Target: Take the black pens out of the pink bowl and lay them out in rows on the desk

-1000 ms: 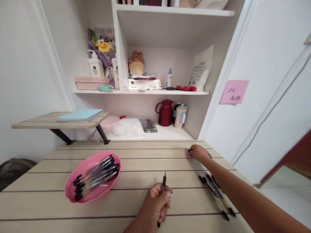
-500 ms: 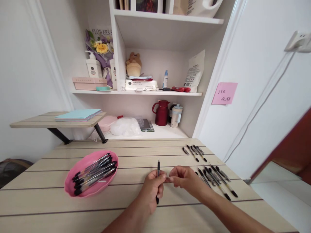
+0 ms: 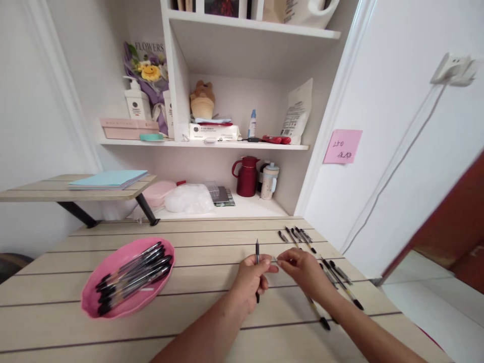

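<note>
My left hand [image 3: 252, 280] is closed around a black pen [image 3: 257, 252] held upright over the wooden table [image 3: 196, 312]. Its tip points up and its lower end shows below my fist. My right hand [image 3: 302, 269] pinches at the side of that pen, fingertips meeting my left thumb; what the pinch holds is too small to make out. A pink bowl [image 3: 124, 280] with several black pens lies to the left. More black pens [image 3: 333, 275] lie in a row on the table at the right, partly behind my right hand. Small pen parts [image 3: 297, 235] lie further back.
Behind the table is a white shelf unit with a red jug [image 3: 247, 176], a spotted mug [image 3: 268, 180], bottles and a plush toy. A low wooden riser [image 3: 75, 186] carries a light blue notebook at the left. A pink note [image 3: 342, 146] sticks on the right wall.
My right hand came back from the far right of the table to the pen in my left hand. The view has shifted a little to the right.
</note>
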Demonstrator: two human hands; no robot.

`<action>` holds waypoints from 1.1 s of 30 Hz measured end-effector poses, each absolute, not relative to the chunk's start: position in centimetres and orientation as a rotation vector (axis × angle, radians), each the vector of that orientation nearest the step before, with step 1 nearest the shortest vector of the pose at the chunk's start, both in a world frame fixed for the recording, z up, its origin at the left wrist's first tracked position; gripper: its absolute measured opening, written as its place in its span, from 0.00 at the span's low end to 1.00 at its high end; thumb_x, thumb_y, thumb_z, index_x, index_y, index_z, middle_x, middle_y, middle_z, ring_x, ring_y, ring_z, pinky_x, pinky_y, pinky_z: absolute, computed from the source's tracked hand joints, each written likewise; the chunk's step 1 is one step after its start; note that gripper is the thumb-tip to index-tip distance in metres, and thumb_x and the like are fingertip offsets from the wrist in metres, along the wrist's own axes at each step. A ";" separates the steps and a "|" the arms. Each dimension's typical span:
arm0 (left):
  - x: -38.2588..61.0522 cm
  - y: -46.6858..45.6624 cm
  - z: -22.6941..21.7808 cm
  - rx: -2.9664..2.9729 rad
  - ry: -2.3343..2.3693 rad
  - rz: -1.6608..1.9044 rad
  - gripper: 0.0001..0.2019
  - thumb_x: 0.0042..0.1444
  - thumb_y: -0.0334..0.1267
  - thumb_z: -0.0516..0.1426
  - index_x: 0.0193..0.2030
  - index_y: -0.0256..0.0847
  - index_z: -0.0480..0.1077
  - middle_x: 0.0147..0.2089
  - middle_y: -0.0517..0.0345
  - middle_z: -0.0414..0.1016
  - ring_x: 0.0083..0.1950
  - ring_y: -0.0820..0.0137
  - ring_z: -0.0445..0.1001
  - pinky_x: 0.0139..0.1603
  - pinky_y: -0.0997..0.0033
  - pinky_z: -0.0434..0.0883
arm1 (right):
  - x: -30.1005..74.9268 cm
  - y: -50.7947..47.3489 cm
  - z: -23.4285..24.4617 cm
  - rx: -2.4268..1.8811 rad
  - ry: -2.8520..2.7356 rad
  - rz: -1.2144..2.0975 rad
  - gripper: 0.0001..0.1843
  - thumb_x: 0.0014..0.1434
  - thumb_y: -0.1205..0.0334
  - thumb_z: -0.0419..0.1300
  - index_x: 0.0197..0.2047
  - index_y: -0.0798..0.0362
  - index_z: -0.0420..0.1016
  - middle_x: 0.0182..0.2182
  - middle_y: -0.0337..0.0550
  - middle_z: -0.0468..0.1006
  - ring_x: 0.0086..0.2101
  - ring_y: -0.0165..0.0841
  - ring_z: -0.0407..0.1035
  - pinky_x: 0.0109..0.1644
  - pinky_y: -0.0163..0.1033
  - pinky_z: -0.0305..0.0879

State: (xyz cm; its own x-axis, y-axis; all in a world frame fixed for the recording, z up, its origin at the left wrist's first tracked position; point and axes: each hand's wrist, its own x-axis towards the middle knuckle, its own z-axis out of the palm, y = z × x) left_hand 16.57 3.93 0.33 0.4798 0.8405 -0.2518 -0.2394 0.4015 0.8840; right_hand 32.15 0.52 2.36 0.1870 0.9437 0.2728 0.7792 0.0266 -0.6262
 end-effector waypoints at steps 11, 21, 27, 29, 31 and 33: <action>16.3 5.0 -1.7 1.022 0.763 0.741 0.16 0.44 0.46 0.57 0.36 0.36 0.65 0.29 0.57 0.72 0.13 0.85 0.52 0.15 0.79 0.42 | 39.2 6.5 -0.2 -2.474 -1.651 -0.007 0.09 0.51 0.61 0.54 0.29 0.51 0.75 0.33 0.47 0.76 0.35 0.37 0.69 0.31 0.36 0.54; 16.2 5.2 -1.8 1.066 0.740 0.689 0.13 0.46 0.43 0.55 0.34 0.36 0.64 0.27 0.58 0.71 0.13 0.85 0.50 0.14 0.79 0.42 | 39.5 8.0 -0.7 -2.519 -1.696 -0.047 0.10 0.52 0.60 0.53 0.30 0.51 0.75 0.35 0.47 0.76 0.37 0.38 0.68 0.31 0.36 0.54; 16.2 5.2 -1.9 1.088 0.727 0.677 0.12 0.47 0.42 0.55 0.34 0.37 0.64 0.27 0.59 0.71 0.13 0.85 0.51 0.14 0.78 0.42 | 39.0 8.1 -0.8 -2.532 -1.668 -0.056 0.11 0.53 0.59 0.52 0.30 0.51 0.75 0.34 0.48 0.76 0.35 0.37 0.69 0.31 0.36 0.54; 16.1 5.3 -2.0 1.093 0.719 0.678 0.12 0.47 0.42 0.55 0.35 0.37 0.63 0.27 0.59 0.71 0.13 0.85 0.51 0.14 0.79 0.43 | 39.0 7.9 -0.4 -2.533 -1.655 -0.063 0.12 0.54 0.58 0.51 0.31 0.51 0.74 0.34 0.48 0.76 0.35 0.37 0.69 0.31 0.36 0.55; 16.2 5.3 -2.1 1.084 0.706 0.679 0.12 0.47 0.42 0.55 0.36 0.37 0.63 0.27 0.59 0.71 0.13 0.84 0.51 0.14 0.79 0.44 | 38.9 7.4 0.1 -2.503 -1.617 -0.081 0.13 0.54 0.56 0.50 0.31 0.51 0.74 0.33 0.47 0.76 0.35 0.37 0.69 0.31 0.36 0.55; 16.2 5.4 -2.2 1.032 0.693 0.703 0.12 0.49 0.44 0.53 0.35 0.38 0.62 0.26 0.59 0.71 0.13 0.84 0.53 0.14 0.79 0.45 | 38.1 6.4 0.6 -2.396 -1.573 -0.042 0.13 0.53 0.55 0.51 0.29 0.51 0.73 0.31 0.46 0.76 0.33 0.36 0.69 0.30 0.35 0.55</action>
